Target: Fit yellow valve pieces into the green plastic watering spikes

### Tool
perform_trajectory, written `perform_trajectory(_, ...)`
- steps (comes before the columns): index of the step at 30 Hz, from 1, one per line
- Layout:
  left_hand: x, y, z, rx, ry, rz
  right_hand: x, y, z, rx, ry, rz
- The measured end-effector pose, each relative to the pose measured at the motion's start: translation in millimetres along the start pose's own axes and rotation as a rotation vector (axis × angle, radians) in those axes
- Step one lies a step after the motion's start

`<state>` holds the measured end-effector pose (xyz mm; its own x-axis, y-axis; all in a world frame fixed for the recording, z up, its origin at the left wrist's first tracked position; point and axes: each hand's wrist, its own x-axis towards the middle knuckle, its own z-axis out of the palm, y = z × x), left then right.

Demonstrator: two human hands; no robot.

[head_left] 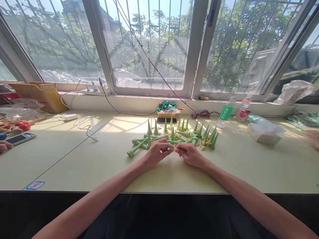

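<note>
My left hand (157, 153) and my right hand (189, 154) meet at the middle of the pale table (99, 159), fingers pinched together. Between them they grip a small green piece with a tan part (171, 149). Just beyond my hands lies a heap of green cone-shaped spikes (174, 134), several standing upright on their wide ends, several lying flat, with small tan bits scattered among them. One long green spike (134, 150) lies just left of my left hand.
A phone (20, 138) and another person's fingers (5, 146) sit at the far left, by red-tipped wooden pieces (17, 126). Two bottles (226, 113) stand by the window, beside a wrapped white packet (264, 132). Cables (84, 122) and a cardboard box (42, 94) lie at back left.
</note>
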<state>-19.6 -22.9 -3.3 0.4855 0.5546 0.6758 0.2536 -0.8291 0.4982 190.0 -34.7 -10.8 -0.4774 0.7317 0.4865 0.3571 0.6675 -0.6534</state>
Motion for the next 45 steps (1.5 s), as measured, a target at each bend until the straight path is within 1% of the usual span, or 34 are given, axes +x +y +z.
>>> perform_trajectory(8,1.5,2.1,-2.2,-0.037,0.004,0.048,-0.7,0.4,-0.5,-0.02,-0.006,-0.03)
perform_trajectory(19,-1.2,3.8,-4.1,-0.168,-0.063,-0.088,-1.4,2.8,0.9,-0.022,-0.035,-0.043)
perform_trajectory(22,-1.3,4.3,-3.9,-0.182,-0.069,-0.103,-1.6,3.8,1.1,-0.028,-0.038,-0.047)
perform_trajectory(31,-1.4,4.3,-1.5,-0.167,-0.043,-0.089,-1.5,1.5,0.7,-0.035,-0.016,-0.017)
perform_trajectory(39,-1.9,6.0,-1.6,-0.151,-0.046,-0.089,-1.3,-2.9,-0.1,0.012,-0.027,0.008)
perform_trajectory(45,-2.6,5.7,-1.6,-0.127,-0.059,-0.081,-0.8,-4.3,0.2,-0.007,-0.031,0.008)
